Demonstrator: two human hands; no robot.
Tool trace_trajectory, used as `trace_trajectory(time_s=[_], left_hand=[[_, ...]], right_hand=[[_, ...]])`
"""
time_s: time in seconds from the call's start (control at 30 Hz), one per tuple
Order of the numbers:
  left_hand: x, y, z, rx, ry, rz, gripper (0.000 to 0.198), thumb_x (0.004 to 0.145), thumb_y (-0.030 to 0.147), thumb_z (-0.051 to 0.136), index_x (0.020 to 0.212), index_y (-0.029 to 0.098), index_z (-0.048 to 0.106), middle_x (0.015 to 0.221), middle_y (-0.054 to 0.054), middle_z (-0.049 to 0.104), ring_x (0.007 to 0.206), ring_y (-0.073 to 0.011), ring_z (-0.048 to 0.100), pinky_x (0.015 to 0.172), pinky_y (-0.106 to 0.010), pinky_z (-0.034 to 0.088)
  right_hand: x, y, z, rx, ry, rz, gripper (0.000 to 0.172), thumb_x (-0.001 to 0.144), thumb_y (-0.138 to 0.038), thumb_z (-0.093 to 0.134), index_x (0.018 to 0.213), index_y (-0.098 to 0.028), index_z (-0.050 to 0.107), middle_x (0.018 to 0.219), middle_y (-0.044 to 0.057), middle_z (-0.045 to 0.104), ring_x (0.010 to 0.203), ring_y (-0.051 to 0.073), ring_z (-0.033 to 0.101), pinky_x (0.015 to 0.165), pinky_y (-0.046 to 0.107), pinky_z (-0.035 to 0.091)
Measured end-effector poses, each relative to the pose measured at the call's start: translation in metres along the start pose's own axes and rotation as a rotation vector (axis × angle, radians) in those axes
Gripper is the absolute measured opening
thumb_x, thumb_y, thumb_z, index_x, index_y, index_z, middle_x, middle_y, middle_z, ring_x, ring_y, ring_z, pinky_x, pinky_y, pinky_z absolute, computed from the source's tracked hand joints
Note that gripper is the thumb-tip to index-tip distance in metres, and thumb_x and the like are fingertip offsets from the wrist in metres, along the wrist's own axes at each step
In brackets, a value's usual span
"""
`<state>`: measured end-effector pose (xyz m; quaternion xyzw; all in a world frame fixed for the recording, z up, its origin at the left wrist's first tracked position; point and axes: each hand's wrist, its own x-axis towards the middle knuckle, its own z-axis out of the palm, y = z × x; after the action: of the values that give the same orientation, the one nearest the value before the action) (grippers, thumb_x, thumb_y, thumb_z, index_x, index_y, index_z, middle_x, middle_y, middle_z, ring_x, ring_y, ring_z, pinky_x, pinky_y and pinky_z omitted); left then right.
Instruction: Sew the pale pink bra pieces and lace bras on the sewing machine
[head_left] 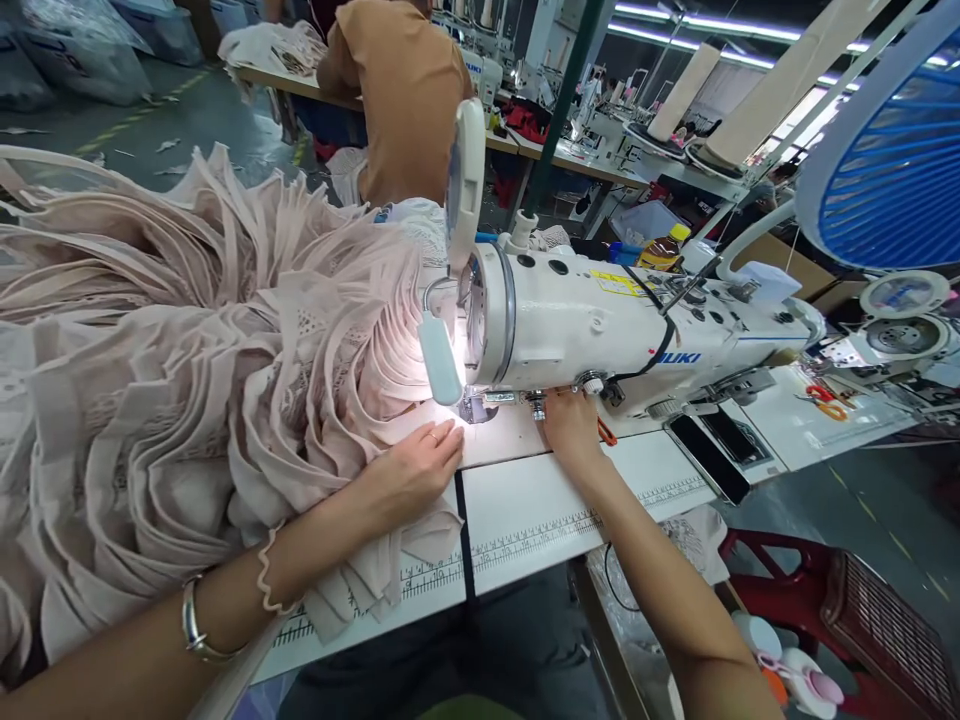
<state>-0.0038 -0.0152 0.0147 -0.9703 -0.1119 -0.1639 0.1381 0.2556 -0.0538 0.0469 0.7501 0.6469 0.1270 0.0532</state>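
My left hand [421, 470] lies on the edge of a pale pink fabric piece [405, 425], just left of the lit needle area of the sewing machine [585, 320]. Its fingers are stretched out, fingertips close to the presser foot [474, 405]. My right hand [571, 432] reaches under the machine's arm, right of the needle, and its fingers are largely hidden there. Orange-handled scissors [606, 432] lie partly covered beside it. A big heap of pale pink lace-trimmed garment pieces [300, 340] covers the table's left side and spills past its front edge.
A ruler strip [540, 535] runs along the table's front. Two phones [709, 458] and more scissors [826, 402] lie to the right. A blue fan [892, 150] stands at upper right, a red stool [847, 600] at lower right. A co-worker [405, 90] sits ahead.
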Motion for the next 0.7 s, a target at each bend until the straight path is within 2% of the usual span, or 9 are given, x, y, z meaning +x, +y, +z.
trace_trajectory(time_s=[0.17,0.27,0.33,0.5,0.6,0.7], left_hand=[[0.001,0.011,0.004,0.047,-0.011,-0.01,0.037,0.095,0.001,0.04,0.124,-0.002,0.063,0.124,-0.022,0.067,0.116,-0.0314,0.065,0.099,-0.041,0.05],[0.001,0.01,0.004,-0.008,-0.047,-0.046,0.038,0.095,0.001,0.041,0.127,0.0,0.061,0.127,-0.021,0.066,0.119,-0.0294,0.064,0.102,-0.04,0.049],[-0.001,0.007,0.003,-0.058,-0.06,-0.06,0.038,0.095,0.0,0.042,0.128,0.002,0.06,0.129,-0.019,0.065,0.122,-0.0273,0.063,0.104,-0.038,0.049],[-0.005,-0.008,0.003,-0.182,-0.04,-0.121,0.041,0.094,-0.002,0.046,0.133,0.009,0.056,0.133,-0.012,0.065,0.125,-0.0221,0.06,0.102,-0.034,0.049],[-0.003,-0.012,0.004,-0.179,-0.032,-0.159,0.038,0.094,-0.002,0.048,0.129,0.007,0.058,0.128,-0.015,0.067,0.121,-0.0239,0.062,0.097,-0.036,0.052],[0.003,0.002,0.003,-0.077,-0.036,-0.085,0.035,0.094,-0.001,0.047,0.125,0.0,0.061,0.126,-0.021,0.067,0.119,-0.028,0.064,0.099,-0.04,0.052]], right_hand=[[-0.021,0.02,0.012,-0.065,0.229,0.12,0.034,0.098,-0.017,0.039,0.109,-0.007,0.069,0.096,0.02,0.07,0.097,0.033,0.056,0.079,0.041,0.037],[-0.027,0.032,0.014,-0.121,0.236,0.139,0.037,0.094,-0.009,0.036,0.108,-0.007,0.069,0.086,0.021,0.071,0.095,0.034,0.054,0.076,0.043,0.034],[-0.026,0.037,0.015,-0.127,0.209,0.128,0.037,0.092,-0.005,0.035,0.099,-0.009,0.072,0.08,0.02,0.07,0.093,0.034,0.053,0.075,0.043,0.032],[-0.021,0.043,0.018,-0.09,0.23,0.167,0.036,0.093,-0.007,0.036,0.085,-0.011,0.071,0.077,0.02,0.068,0.091,0.033,0.053,0.076,0.043,0.031],[-0.02,0.046,0.021,-0.029,0.315,0.189,0.037,0.097,-0.014,0.035,0.086,-0.012,0.07,0.075,0.019,0.067,0.091,0.034,0.052,0.077,0.044,0.032],[-0.022,0.04,0.024,0.126,0.385,0.161,0.034,0.098,-0.021,0.036,0.095,-0.013,0.069,0.084,0.017,0.067,0.094,0.033,0.053,0.08,0.045,0.037]])
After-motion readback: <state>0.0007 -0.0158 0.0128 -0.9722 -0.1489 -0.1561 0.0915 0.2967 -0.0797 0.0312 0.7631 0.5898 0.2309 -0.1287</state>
